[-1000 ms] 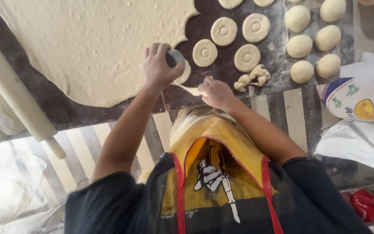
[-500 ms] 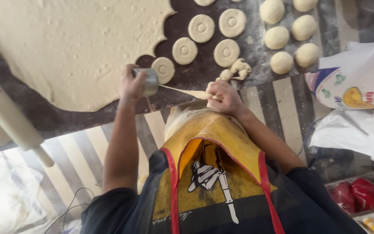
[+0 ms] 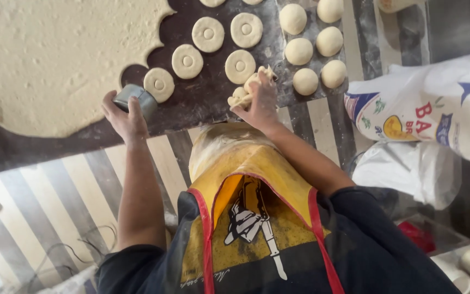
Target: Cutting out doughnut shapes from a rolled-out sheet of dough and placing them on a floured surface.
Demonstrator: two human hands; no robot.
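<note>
My left hand [image 3: 126, 117] grips a round metal cutter [image 3: 135, 99] at the cut edge of a large rolled sheet of dough [image 3: 55, 54] on the dark board [image 3: 202, 103]. Right beside the cutter lies a cut dough ring [image 3: 159, 84], and several more rings [image 3: 209, 34] lie further back. My right hand [image 3: 259, 103] holds a clump of dough scraps [image 3: 246, 90] next to a ring [image 3: 240, 66]. My yellow apron [image 3: 246, 179] fills the lower middle of the view.
Several round dough balls [image 3: 305, 50] sit at the back right. A printed white flour bag [image 3: 425, 114] and a white plastic bag [image 3: 409, 171] lie at the right. A striped cloth [image 3: 55, 190] covers the table in front of the board.
My left hand has carried the cutter off the sheet's edge, leaving a new ring there. My right hand has gathered the strip of trimmed dough into the scrap pile.
</note>
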